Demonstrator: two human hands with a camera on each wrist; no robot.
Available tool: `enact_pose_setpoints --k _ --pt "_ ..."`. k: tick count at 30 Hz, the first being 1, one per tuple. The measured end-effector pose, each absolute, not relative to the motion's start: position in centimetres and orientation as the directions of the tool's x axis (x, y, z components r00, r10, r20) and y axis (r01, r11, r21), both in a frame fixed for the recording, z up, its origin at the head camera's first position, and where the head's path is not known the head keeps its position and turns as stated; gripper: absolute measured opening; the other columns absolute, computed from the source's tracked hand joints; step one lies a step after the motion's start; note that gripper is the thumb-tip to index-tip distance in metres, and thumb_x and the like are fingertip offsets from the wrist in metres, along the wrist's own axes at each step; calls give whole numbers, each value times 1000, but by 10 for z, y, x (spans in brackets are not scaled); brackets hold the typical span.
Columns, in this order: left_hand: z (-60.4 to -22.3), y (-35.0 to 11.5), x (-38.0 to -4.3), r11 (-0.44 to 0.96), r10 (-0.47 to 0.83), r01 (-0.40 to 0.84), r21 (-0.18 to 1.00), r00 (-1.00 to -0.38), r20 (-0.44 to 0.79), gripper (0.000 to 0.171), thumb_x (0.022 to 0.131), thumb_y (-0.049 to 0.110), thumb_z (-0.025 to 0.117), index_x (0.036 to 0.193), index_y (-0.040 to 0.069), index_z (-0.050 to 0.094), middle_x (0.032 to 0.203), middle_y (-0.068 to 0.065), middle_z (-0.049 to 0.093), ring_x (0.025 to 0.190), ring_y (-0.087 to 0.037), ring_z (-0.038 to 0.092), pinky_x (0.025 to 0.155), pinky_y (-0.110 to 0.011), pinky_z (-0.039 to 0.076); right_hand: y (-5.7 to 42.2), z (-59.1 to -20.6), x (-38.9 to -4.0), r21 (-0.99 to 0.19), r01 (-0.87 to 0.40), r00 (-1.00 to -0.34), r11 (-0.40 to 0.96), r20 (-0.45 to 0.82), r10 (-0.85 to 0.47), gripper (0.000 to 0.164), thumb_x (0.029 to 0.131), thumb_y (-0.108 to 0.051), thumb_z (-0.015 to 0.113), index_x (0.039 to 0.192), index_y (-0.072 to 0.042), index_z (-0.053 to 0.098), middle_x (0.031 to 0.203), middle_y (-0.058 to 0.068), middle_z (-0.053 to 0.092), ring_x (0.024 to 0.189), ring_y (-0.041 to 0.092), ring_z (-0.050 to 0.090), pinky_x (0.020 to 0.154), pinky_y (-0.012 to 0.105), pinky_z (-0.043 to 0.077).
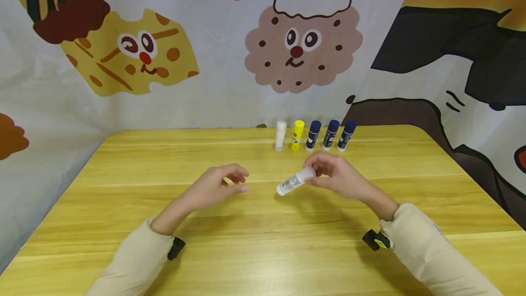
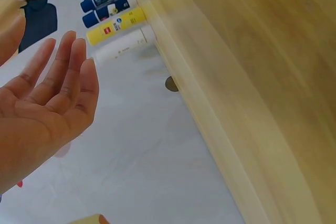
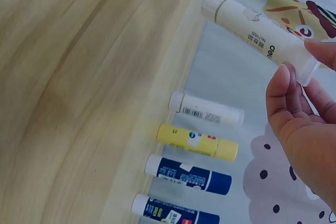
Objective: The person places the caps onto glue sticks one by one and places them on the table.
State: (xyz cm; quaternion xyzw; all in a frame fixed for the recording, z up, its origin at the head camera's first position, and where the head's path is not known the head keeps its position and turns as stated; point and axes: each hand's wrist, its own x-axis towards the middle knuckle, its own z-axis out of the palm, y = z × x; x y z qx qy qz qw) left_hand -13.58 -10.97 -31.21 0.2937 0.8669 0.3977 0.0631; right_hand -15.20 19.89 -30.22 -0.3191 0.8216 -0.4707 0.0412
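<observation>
My right hand (image 1: 339, 178) pinches a white glue stick (image 1: 292, 182) by its cap end, thumb on one side and fingertips on the other. Tilted, the stick points its base down and left, just over the wooden table. In the right wrist view the same glue stick (image 3: 257, 32) shows dark printing on its label. To the left, my left hand (image 1: 215, 186) hovers above the table with relaxed, slightly bent fingers and holds nothing. The left wrist view shows its palm (image 2: 47, 103) with the fingers apart from any object.
Along the table's far side stands a row of upright glue sticks: a white one (image 1: 280, 136), a yellow one (image 1: 297, 135) and three dark blue ones (image 1: 330, 135). Behind the wooden table (image 1: 185, 150) hangs a cloth (image 1: 218, 58) with cartoon prints.
</observation>
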Motion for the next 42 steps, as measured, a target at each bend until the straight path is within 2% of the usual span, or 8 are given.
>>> enact_pose_setpoints --k 10,22,31,42 --pt "-313 -119 -136 525 538 443 726 -834 119 31 89 23 60 115 6 58 106 -9 61 96 -19 56 76 -32 46 213 -301 -158 -764 -483 -831 429 244 -500 23 80 5 65 102 4 57 90 10 57 76 17 54 67 28 48" --pt "-318 -131 -138 540 513 422 728 -851 113 30 90 24 60 114 7 59 105 -9 61 96 -20 55 75 -33 46 233 -299 -170 -735 -433 -887 521 245 -392 25 81 3 66 104 6 56 97 15 57 80 18 53 66 23 48" --pt "-320 -138 -138 540 503 410 735 -857 109 31 90 26 60 114 7 58 104 -4 61 96 -20 55 76 -33 46 256 -295 -179 -740 -341 -933 580 191 -305 22 84 -2 63 104 6 56 100 18 56 81 17 54 67 22 49" --pt "-321 -144 -137 556 494 393 733 -865 89 32 90 26 59 115 6 57 106 -10 60 97 -22 55 76 -35 46 282 -293 -189 -651 -315 -949 691 214 -230 24 85 -7 64 104 6 57 95 17 58 79 14 52 65 17 45"
